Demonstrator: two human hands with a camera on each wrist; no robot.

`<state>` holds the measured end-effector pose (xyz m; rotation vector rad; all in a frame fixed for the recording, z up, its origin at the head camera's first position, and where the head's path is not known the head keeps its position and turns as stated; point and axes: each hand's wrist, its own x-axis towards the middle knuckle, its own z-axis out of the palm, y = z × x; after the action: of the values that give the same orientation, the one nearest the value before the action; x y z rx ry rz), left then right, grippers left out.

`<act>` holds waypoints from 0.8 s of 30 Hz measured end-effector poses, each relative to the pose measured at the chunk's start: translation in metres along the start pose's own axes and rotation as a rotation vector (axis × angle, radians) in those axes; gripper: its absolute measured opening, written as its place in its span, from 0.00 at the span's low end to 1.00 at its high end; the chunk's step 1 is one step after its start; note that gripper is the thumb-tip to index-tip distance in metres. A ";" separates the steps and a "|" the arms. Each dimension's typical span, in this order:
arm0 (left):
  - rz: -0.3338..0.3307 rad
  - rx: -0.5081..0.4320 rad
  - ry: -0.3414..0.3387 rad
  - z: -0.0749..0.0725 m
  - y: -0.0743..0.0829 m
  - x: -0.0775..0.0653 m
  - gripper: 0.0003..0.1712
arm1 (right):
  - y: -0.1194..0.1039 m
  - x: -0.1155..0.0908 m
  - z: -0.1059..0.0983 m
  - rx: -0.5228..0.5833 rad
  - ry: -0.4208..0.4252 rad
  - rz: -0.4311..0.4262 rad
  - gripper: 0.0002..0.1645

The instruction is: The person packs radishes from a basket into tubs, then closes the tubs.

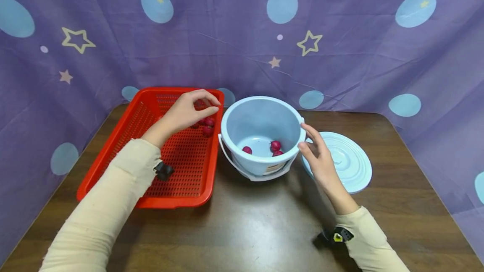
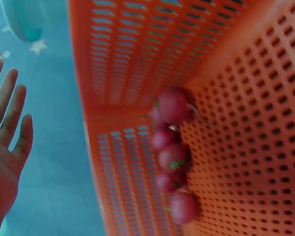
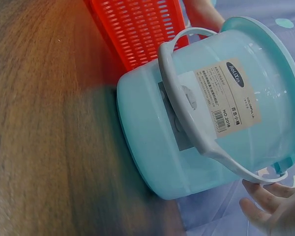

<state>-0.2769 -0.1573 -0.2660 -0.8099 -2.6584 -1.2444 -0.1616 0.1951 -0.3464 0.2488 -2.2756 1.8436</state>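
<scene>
A light-blue bucket (image 1: 257,160) stands upright with its handle (image 3: 187,118) lowered against the front. Inside are a few radishes (image 1: 275,145). At the rim's right side, my right hand (image 1: 319,158) touches the bucket with extended fingertips. My left hand (image 1: 187,110) hovers over the right side of a red plastic basket (image 1: 151,202), its fingers loosely bent and nothing visible between them. In the left wrist view that hand (image 2: 7,142) has its fingers spread outside the basket wall. Several red radishes (image 2: 173,105) lie along the wall within the basket.
A round light-blue lid (image 1: 349,165) lies flat on the wooden table (image 1: 242,230) at the bucket's right. Basket and bucket stand close together. A purple patterned curtain (image 1: 227,32) hangs behind the table and along its sides.
</scene>
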 end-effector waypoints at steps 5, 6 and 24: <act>-0.037 0.042 -0.012 0.000 -0.021 -0.002 0.09 | -0.001 -0.001 0.001 0.009 -0.001 -0.009 0.31; -0.046 0.052 -0.019 0.001 -0.026 -0.002 0.09 | -0.001 -0.001 0.001 0.009 -0.001 -0.012 0.31; -0.226 0.212 -0.175 0.019 -0.073 -0.007 0.15 | 0.001 0.000 0.002 -0.003 0.004 -0.026 0.31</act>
<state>-0.3047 -0.1843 -0.3307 -0.6276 -3.0280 -0.9465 -0.1623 0.1940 -0.3481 0.2734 -2.2612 1.8262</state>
